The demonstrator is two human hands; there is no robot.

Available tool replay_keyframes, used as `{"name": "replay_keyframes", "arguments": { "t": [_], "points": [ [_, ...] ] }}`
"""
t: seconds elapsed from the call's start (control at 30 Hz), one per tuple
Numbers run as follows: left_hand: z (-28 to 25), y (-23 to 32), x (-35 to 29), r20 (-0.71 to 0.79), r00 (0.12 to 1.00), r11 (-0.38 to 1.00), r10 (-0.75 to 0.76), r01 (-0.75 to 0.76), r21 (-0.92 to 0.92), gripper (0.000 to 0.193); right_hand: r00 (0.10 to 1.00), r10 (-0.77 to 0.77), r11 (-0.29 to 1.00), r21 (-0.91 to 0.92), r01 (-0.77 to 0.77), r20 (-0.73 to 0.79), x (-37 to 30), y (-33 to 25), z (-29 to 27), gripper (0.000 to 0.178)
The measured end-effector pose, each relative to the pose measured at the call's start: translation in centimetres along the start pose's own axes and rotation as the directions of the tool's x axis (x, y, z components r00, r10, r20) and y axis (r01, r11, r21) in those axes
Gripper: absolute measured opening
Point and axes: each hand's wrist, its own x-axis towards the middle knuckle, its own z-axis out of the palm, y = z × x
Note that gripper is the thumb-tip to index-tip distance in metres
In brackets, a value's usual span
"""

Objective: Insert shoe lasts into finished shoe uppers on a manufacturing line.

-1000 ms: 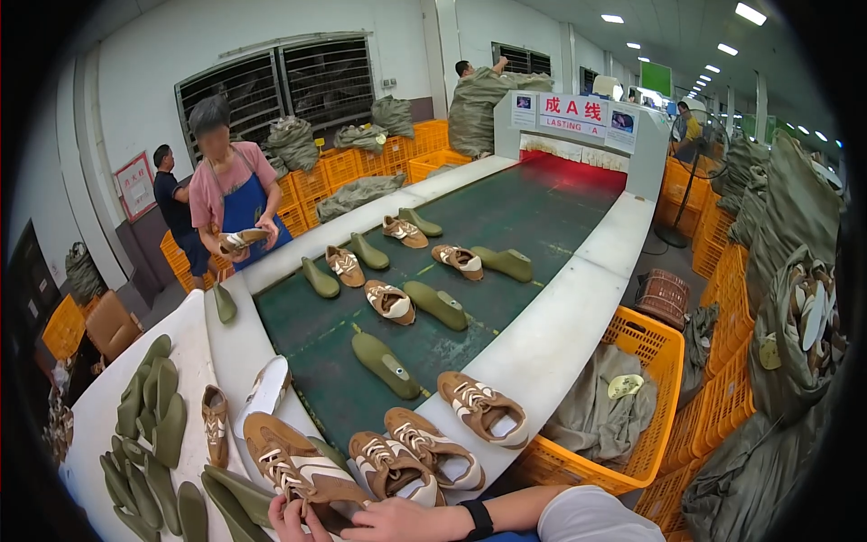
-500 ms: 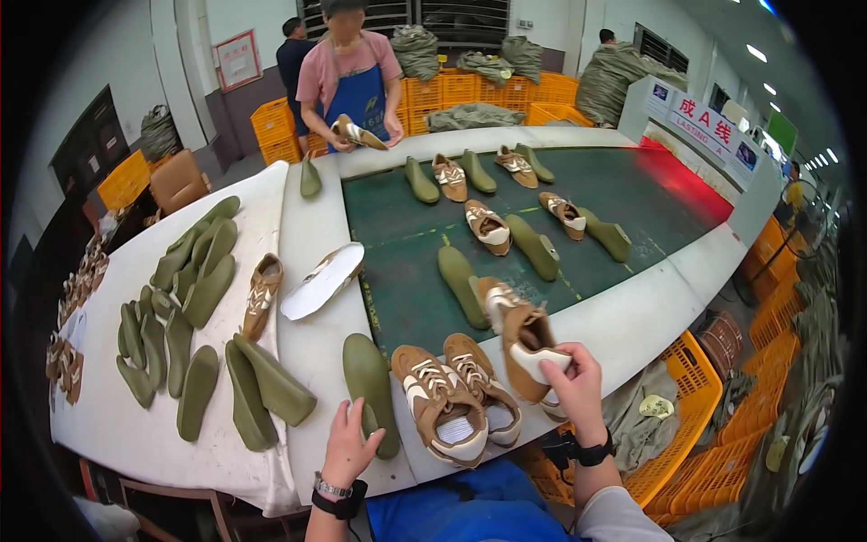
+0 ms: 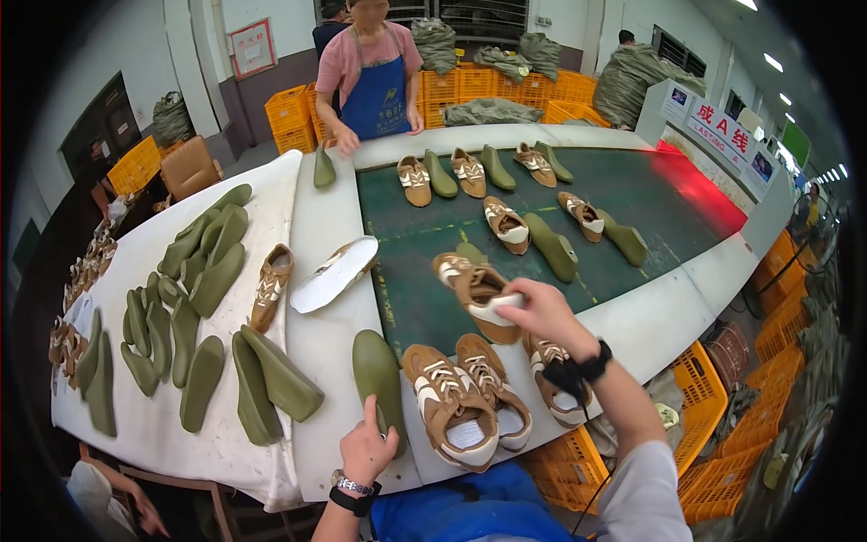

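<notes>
My right hand (image 3: pixel 549 314) grips a brown and white sneaker (image 3: pixel 473 287) by its heel, raised over the near part of the green belt, where it partly covers a green shoe last. My left hand (image 3: pixel 368 452) is open, index finger stretched out and thumb apart, its fingertip at the lower half of a green shoe last (image 3: pixel 374 357) lying on the white table edge. Right of that last, a pair of brown sneakers (image 3: pixel 452 406) stands with heels toward me. Beyond them, under my right wrist, is another sneaker (image 3: pixel 553 387), partly hidden by my arm.
Sneakers and lasts sit paired on the green belt (image 3: pixel 433 242). Many lasts lie on the white cloth (image 3: pixel 144 257) at left, beside a lone sneaker (image 3: pixel 271 287) and a white-soled shoe (image 3: pixel 334 275). Orange crates (image 3: pixel 700 388) stand at right. Across the table is a co-worker (image 3: pixel 379 86).
My right hand has carried the sneaker left and farther out over the belt. My left index finger now points onto the last. The co-worker has put a sneaker down on the belt.
</notes>
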Motion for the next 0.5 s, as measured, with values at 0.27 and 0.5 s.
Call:
{"name": "replay_keyframes", "arguments": {
  "t": [0.27, 0.5],
  "points": [
    [0.0, 0.2, -0.5, -0.018, 0.998, 0.994, -0.061, 0.059, -0.089, 0.065, 0.992, -0.001, 0.961, -0.275, 0.035, 0.124, 15.3, 7.0, 11.7, 0.032],
    [0.3, -0.5, -0.5, 0.012, 0.998, 0.993, -0.062, 0.063, -0.103, 0.066, 0.936, 0.066, 0.971, -0.236, 0.019, 0.346, 14.0, 8.6, 13.0, 0.046]
  ]
}}
